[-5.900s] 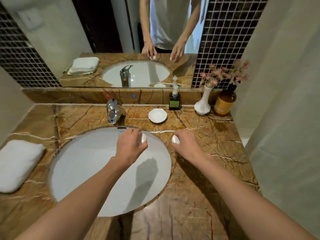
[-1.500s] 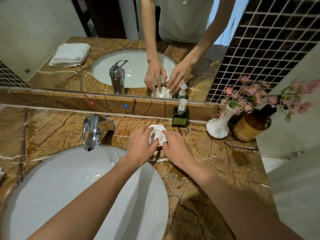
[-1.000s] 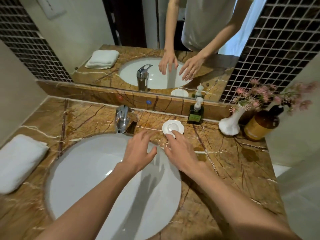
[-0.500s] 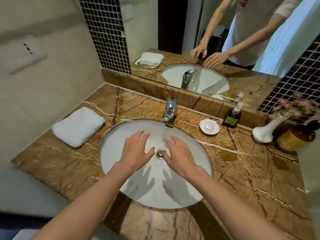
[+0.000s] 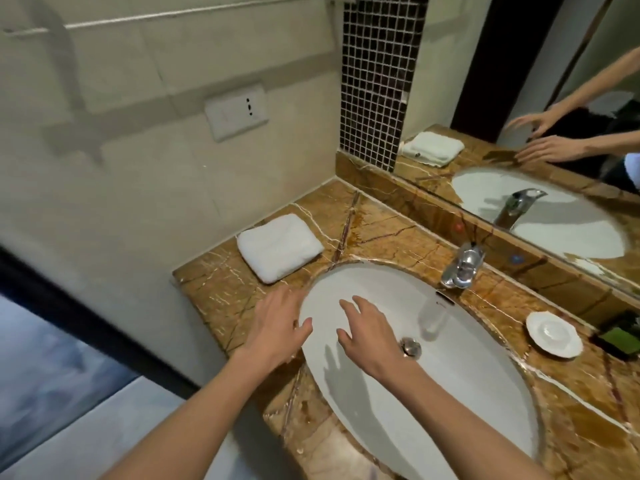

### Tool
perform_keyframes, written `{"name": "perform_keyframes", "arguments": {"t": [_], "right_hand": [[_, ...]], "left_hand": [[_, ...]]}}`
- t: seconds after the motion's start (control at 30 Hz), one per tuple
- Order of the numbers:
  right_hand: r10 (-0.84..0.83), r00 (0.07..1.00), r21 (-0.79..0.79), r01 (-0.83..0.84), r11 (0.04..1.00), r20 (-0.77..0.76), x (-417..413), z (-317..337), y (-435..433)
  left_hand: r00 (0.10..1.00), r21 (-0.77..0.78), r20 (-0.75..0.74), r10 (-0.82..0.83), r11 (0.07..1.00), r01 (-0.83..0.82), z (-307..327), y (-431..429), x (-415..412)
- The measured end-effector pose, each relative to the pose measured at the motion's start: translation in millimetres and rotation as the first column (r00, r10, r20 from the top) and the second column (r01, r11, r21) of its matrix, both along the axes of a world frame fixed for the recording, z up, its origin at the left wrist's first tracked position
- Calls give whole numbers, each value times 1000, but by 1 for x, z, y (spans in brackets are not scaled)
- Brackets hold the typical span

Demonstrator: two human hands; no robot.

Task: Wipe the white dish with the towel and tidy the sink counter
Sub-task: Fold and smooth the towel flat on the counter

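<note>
- Two bare hands, palms down with fingers spread and holding nothing, reach forward from the bottom of the frame; they are apart from each other.
- Left hand [image 5: 277,332] lies over the left rim of the sink basin [image 5: 485,386], where the white bowl meets the brown marble counter [image 5: 221,289]; whether it touches the rim cannot be told.
- Right hand [image 5: 369,336] is over the basin's inner left slope, with the metal drain [image 5: 411,347] just beside it at 3 o'clock; its shadow falls on the bowl below the wrist.
- Folded white towel [image 5: 280,247] lies flat on the counter in the far left corner by the wall, at about 12 o'clock from the left hand and 11 o'clock from the right hand; it is near the left hand's fingertips but not touched by either hand.
- White dish [image 5: 554,335] sits on the counter past the basin's right rim, at 3 o'clock from both hands and well apart from them, with the whole bowl between.
- Chrome faucet [image 5: 462,266] stands behind the basin at about 1 o'clock from the right hand.
- Dark bottle with a green label [image 5: 618,337] stands just beside the dish, cut off at the right edge of the frame.
- Mirror [image 5: 554,98] above the back ledge reflects the towel, the faucet, the basin and both open hands.
- Wall socket plate [image 5: 236,112] is set in the tiled wall to the left, above the towel.
</note>
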State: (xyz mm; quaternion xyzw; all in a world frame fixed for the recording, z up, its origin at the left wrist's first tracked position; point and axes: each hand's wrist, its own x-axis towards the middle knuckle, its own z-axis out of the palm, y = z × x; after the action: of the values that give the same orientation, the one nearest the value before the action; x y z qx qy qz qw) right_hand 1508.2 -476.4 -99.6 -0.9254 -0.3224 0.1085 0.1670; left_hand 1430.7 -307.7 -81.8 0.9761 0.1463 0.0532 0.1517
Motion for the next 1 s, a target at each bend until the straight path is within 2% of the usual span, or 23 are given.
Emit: {"name": "perform_keyframes", "arguments": {"t": [0.23, 0.43, 0.7, 1.0], "right_hand": [[59, 998, -9, -59, 998, -12, 29, 2, 38], [77, 996, -40, -79, 996, -51, 57, 2, 69], [89, 994, -60, -93, 994, -70, 99, -2, 124], [-69, 995, -103, 60, 993, -79, 138, -19, 182]], "left_hand": [[986, -16, -74, 150, 988, -152, 2, 33, 5], [976, 3, -129, 176, 984, -177, -5, 65, 24], [972, 5, -210, 107, 994, -109, -28, 126, 74], [943, 66, -329, -53, 995, 79, -64, 181, 145]]}}
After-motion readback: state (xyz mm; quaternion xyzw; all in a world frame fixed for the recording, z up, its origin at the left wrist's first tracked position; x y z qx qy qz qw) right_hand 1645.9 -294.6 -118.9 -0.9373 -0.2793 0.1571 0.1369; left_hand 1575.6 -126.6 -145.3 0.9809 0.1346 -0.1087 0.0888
